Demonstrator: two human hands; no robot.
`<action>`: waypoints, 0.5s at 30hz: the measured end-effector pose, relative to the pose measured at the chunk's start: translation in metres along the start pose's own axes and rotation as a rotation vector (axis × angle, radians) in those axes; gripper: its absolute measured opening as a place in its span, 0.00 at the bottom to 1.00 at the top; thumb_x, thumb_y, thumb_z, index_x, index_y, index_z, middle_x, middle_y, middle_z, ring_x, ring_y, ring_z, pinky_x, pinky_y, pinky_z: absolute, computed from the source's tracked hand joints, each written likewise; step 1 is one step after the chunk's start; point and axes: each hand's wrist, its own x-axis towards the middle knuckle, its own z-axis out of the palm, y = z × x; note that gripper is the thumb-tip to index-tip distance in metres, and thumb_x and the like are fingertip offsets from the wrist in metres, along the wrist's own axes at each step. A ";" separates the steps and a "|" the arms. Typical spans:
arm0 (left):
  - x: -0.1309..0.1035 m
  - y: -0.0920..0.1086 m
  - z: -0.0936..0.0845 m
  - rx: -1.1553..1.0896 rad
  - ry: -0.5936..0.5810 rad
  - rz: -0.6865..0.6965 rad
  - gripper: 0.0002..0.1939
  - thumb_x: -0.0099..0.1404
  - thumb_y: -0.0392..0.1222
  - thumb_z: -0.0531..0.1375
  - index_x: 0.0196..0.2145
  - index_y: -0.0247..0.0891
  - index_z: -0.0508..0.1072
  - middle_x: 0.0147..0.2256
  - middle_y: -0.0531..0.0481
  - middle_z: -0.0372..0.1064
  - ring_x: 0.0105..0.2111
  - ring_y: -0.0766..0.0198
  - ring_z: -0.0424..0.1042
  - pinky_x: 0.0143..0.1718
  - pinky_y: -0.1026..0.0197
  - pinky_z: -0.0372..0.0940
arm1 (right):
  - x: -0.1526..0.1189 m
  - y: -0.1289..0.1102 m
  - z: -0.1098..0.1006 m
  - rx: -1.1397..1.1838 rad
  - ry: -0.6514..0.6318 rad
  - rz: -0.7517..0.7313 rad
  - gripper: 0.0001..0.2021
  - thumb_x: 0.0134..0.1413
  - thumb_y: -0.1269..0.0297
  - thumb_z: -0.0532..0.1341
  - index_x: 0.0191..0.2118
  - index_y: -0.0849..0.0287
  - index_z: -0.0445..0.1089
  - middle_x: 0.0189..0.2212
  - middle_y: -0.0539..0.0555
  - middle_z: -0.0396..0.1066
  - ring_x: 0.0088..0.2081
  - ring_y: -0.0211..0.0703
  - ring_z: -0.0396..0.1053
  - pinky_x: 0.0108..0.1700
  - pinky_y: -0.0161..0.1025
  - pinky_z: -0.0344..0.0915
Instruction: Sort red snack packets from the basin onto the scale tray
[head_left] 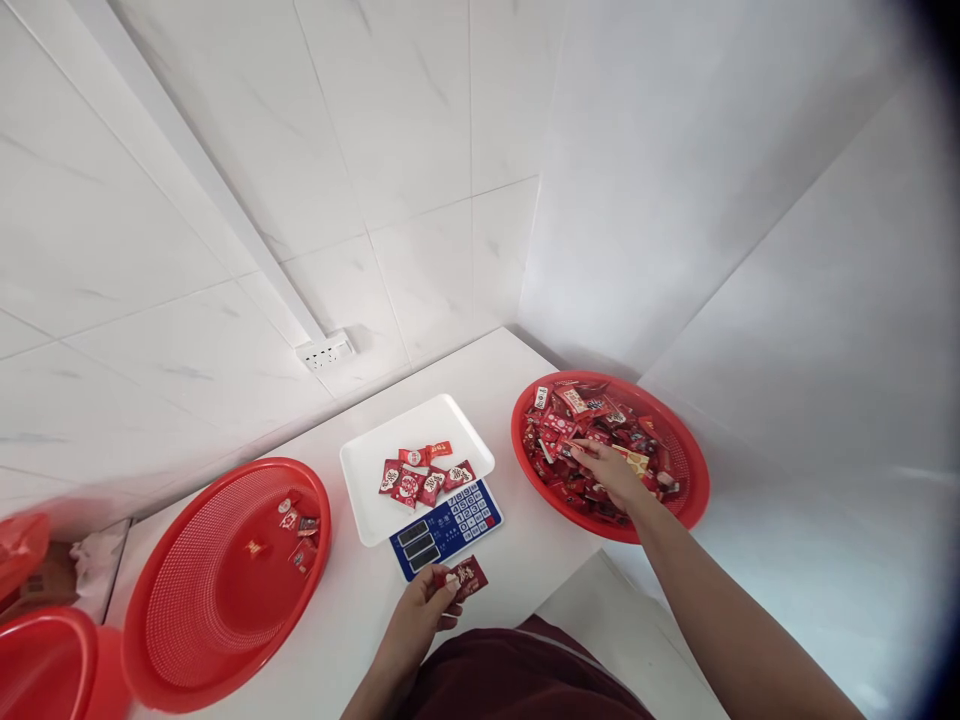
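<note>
My left hand (429,607) pinches a dark red candy packet (469,577) with pale lettering, just in front of the scale's keypad (442,530). On the scale's white tray (367,440) lie several red packets (430,484), grouped toward its near side. Over to the right, my right hand (611,473) reaches into a round red basket (694,470) filled with small wrapped packets (600,410). Its fingers stretch out over the pile, and their tips touch the wrappers. I see no packet clearly gripped there.
Left of the scale stands another red basket (217,690) with a few packets (300,530) along its right side. A further red container (45,660) is at the lower left corner. A tiled wall (420,250) with a power socket (325,350) rises behind the white table (510,370).
</note>
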 end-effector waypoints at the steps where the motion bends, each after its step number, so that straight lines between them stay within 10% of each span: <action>1: 0.000 0.000 0.000 -0.001 0.006 -0.004 0.18 0.50 0.53 0.61 0.33 0.38 0.66 0.31 0.50 0.69 0.29 0.66 0.67 0.34 0.62 0.61 | 0.000 -0.001 0.001 -0.019 0.009 -0.010 0.16 0.44 0.58 0.61 0.41 0.56 0.69 0.30 0.51 0.73 0.30 0.40 0.70 0.27 0.33 0.66; 15: -0.006 0.000 -0.001 -0.073 0.019 0.026 0.18 0.50 0.51 0.61 0.34 0.37 0.66 0.27 0.50 0.69 0.24 0.69 0.65 0.30 0.62 0.60 | 0.016 0.026 0.039 -0.047 0.183 -0.148 0.21 0.45 0.60 0.58 0.47 0.60 0.65 0.30 0.55 0.73 0.29 0.45 0.71 0.31 0.41 0.69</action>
